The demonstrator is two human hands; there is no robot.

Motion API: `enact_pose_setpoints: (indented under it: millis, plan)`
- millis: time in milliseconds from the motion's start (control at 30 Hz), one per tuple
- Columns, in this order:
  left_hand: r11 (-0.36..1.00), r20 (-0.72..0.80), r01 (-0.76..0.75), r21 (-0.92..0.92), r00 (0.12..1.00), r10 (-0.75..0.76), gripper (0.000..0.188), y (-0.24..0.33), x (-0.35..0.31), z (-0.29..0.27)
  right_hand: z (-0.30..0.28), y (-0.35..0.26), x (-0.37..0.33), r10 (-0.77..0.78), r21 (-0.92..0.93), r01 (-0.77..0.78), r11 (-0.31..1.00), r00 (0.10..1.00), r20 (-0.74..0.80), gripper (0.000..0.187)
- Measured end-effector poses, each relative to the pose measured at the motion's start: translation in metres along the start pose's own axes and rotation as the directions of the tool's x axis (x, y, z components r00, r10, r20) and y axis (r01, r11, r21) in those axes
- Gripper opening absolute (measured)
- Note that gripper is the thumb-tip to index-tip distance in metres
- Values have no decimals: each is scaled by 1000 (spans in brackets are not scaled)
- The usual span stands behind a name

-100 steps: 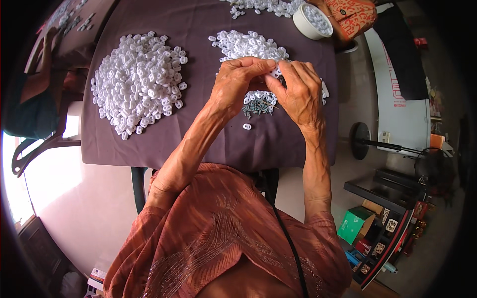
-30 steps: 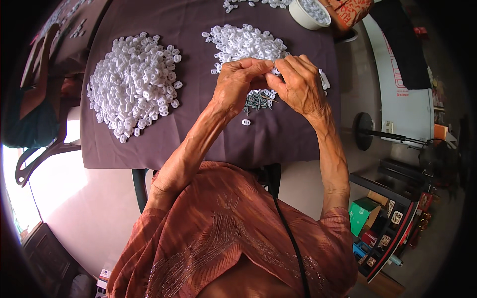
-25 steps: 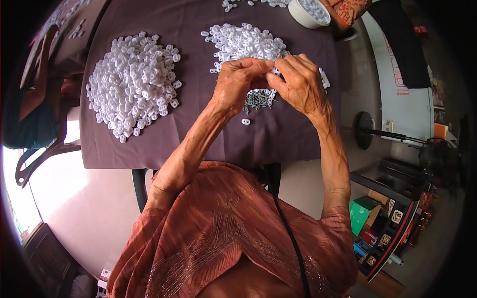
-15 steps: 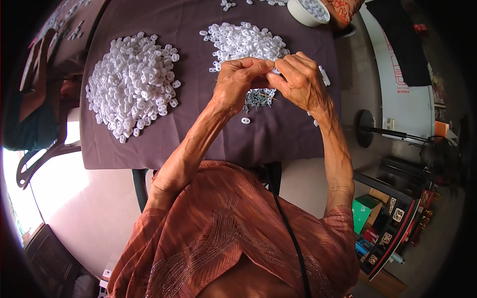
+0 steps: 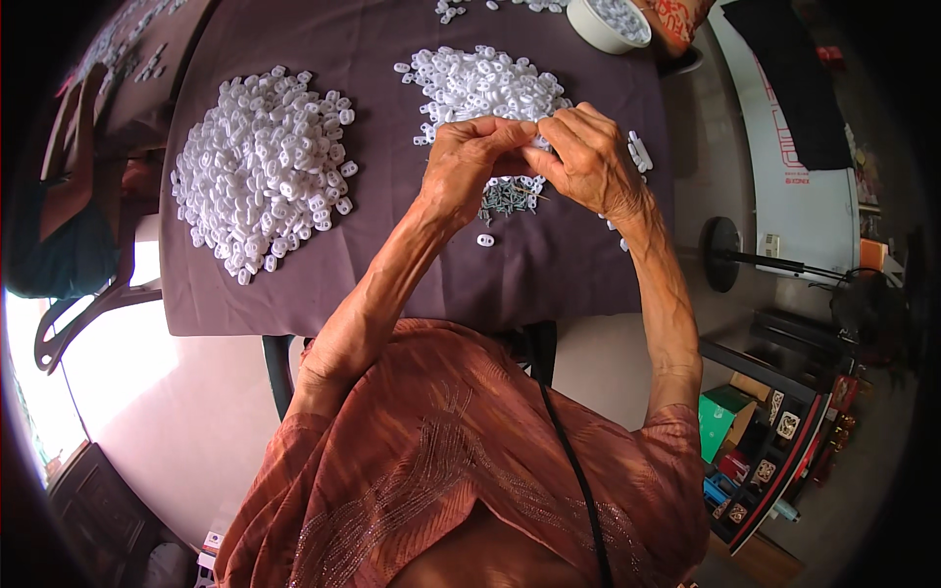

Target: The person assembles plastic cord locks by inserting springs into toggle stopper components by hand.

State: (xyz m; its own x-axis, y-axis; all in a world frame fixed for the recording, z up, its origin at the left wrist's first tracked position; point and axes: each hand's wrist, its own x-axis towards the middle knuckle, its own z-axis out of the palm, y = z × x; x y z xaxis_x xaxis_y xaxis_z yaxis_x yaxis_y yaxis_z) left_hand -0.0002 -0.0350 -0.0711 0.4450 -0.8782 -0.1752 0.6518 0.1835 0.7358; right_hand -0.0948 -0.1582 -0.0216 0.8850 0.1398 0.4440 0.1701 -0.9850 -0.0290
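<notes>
My left hand (image 5: 477, 157) and my right hand (image 5: 591, 157) meet fingertip to fingertip over the cloth-covered table. Both are closed in a pinch; whatever they grip is small and mostly hidden by the fingers. Just beyond them spreads a pile of small white oval plastic pieces with two holes (image 5: 485, 83). Below the joined fingers lies a small heap of grey metal screws (image 5: 508, 199), partly covered by the hands. One single white piece (image 5: 485, 240) rests nearer to me. Some white pieces (image 5: 639, 152) lie beside my right hand.
A larger pile of white pieces (image 5: 263, 171) covers the table's left side. At the far right stands a white round tub (image 5: 610, 24) filled with pieces, close to another person's arm (image 5: 676, 24). Another person's arm (image 5: 74, 167) shows at far left. A dark cable (image 5: 569, 441) hangs over my shirt.
My hands keep nearly the same place, fingertips still together. The right fingers have shifted slightly, and a little more of the white pieces beside that hand shows.
</notes>
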Motion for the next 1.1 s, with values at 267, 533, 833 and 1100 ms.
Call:
enact_pose_setpoints:
  millis: [267, 533, 833, 1100]
  plan:
    - [999, 15, 31, -40, 999, -30, 17, 7, -1, -1, -2, -9, 2, 49, -29, -49, 998, 998, -26, 22]
    - [1000, 27, 15, -22, 1000, -14, 16, 6, -2, 1, -5, -10, 2, 34, -19, -35, 999, 998, -47, 18]
    - [998, 44, 22, 66, 999, -25, 19, 2, -2, 4, -5, -2, -6, -25, 20, 26, 999, 999, -26, 23]
    - [998, 8, 66, -5, 998, -66, 17, 1, 0, 3, -2, 1, -7, -7, 43, 8, 999, 1000, -22, 19]
